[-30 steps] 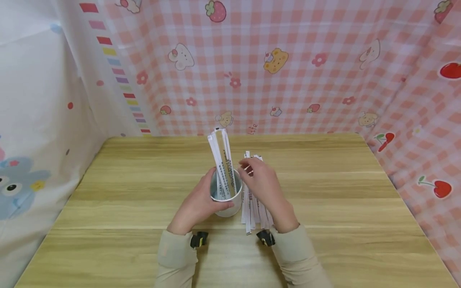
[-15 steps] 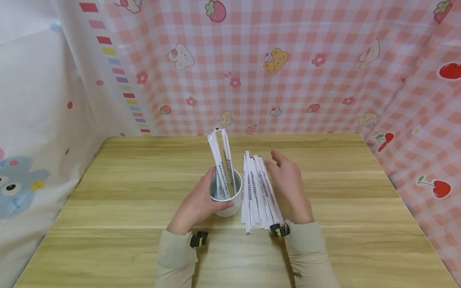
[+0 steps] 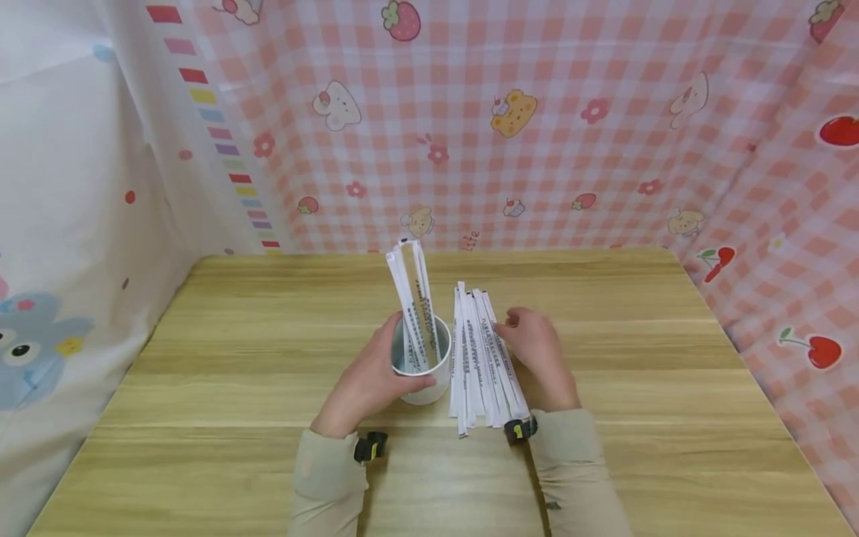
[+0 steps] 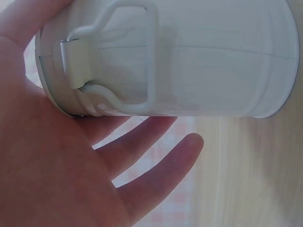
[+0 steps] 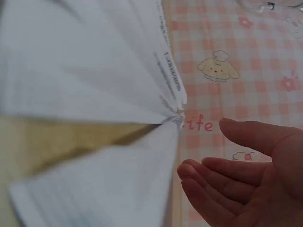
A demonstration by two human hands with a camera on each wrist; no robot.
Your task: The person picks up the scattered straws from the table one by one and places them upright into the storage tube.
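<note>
My left hand [image 3: 365, 373] holds a white bucket-like cup [image 3: 429, 389], its thumb at the near side of the rim. In the left wrist view the cup [image 4: 203, 61] shows a wire side handle [image 4: 151, 61], with fingers [image 4: 161, 175] spread behind it. Several slim sticks in white printed paper sleeves [image 3: 414, 313] lean upright in the cup. A fanned pile of similar paper-sleeved sticks [image 3: 478, 358] lies just right of it. My right hand [image 3: 537, 347] is beside the pile's right edge. In the right wrist view this hand [image 5: 251, 179] has its thumb apart from the fingers, holding nothing.
Both hands are over a light wooden table [image 3: 268, 350]. A pink checked cloth [image 3: 470, 164] hangs behind it and continues at the right. A white cloth [image 3: 67, 186] hangs at the left. Black wrist cameras [image 3: 520, 430] are strapped at both cuffs.
My right hand has moved right, off the top of the pile to its right side, then slightly nearer to me with its fingers more bent. The left hand and cup stay still.
</note>
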